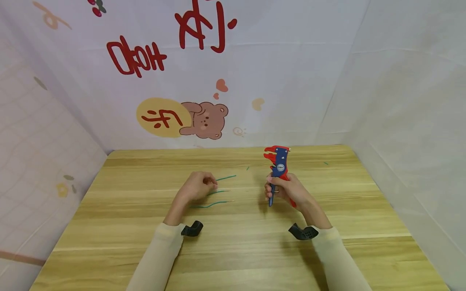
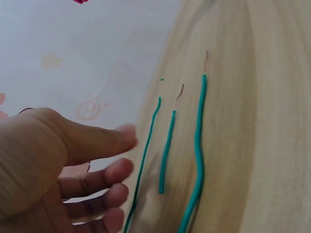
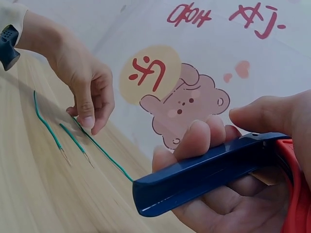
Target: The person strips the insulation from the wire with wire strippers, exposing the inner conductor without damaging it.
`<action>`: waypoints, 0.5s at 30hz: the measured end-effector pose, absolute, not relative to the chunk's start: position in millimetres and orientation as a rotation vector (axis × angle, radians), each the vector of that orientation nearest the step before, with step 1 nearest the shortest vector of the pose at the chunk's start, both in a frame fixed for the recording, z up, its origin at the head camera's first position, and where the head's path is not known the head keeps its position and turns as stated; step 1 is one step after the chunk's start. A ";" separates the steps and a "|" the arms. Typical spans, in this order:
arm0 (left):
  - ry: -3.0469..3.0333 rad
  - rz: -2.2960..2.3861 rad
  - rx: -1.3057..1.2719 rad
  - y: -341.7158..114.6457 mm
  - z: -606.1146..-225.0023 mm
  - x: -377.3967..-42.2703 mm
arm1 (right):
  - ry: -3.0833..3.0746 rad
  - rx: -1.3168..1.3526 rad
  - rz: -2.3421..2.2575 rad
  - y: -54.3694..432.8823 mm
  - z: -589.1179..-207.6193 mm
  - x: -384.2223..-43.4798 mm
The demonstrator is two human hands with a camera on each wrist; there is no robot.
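Observation:
My left hand (image 1: 196, 186) hovers over the table at three green wires, thumb and fingers slightly apart with nothing visible between them. The farthest wire (image 2: 146, 151) passes close by the fingertips; its near tip is green, with no bare copper showing. Beside it lie a short wire (image 2: 166, 151) and a longer, bent wire (image 2: 199, 145), each with bare copper strands at one end. My right hand (image 1: 293, 190) grips red-and-blue wire strippers (image 1: 281, 161) by the handles, with the jaws pointing up and to the left. The blue handle (image 3: 204, 170) fills the foreground of the right wrist view.
The wires lie on a wood-grain table (image 1: 233, 250). Small green scraps lie toward the back, one scrap (image 1: 248, 168) near the middle and another scrap (image 1: 325, 163) at the right. A white printed sheet (image 1: 291, 60) stands behind and along both sides.

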State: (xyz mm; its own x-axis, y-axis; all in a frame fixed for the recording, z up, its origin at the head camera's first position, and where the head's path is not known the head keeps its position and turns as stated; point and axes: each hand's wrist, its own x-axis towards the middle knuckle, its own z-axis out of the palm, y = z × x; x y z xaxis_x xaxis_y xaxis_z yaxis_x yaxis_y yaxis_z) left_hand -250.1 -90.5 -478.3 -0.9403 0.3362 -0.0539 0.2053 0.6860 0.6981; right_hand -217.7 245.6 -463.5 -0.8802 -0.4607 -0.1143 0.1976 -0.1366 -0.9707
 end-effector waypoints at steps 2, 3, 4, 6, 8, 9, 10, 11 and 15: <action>2.743 1.101 0.459 -89.5 -478.9 -250.5 | 1.714 -0.279 -2.067 246.1 -463.7 -218.0; 2.762 1.096 0.469 -89.1 -479.6 -250.9 | 1.714 -0.277 -2.068 246.5 -463.9 -218.3; 2.781 1.089 0.477 -88.3 -480.1 -251.2 | 1.711 -0.273 -2.069 246.8 -464.2 -218.6; 2.823 1.066 0.492 -86.6 -481.5 -251.9 | 1.705 -0.272 -2.071 247.6 -465.0 -219.1; 2.859 1.042 0.496 -84.4 -483.0 -253.0 | 1.699 -0.277 -2.074 248.3 -465.8 -219.6; 2.874 1.030 0.499 -83.3 -484.0 -253.5 | 1.697 -0.279 -2.074 248.7 -466.2 -219.9; 2.878 1.027 0.494 -81.9 -484.7 -254.2 | 1.695 -0.278 -2.074 249.0 -466.5 -220.1; 2.880 1.024 0.490 -80.7 -485.8 -255.1 | 1.694 -0.277 -2.074 249.3 -466.8 -220.3; 2.879 1.002 0.484 -75.0 -489.8 -259.1 | 1.702 -0.254 -2.066 250.1 -468.4 -221.2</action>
State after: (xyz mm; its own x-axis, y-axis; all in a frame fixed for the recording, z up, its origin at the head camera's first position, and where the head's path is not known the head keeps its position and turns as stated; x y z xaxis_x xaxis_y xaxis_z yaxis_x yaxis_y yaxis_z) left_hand -259.1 -75.0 -489.8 -0.9494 0.3099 0.0507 0.2744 0.7403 0.6137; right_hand -221.2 250.1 -468.4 -0.8824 -0.4496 -0.1387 0.2222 -0.1383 -0.9652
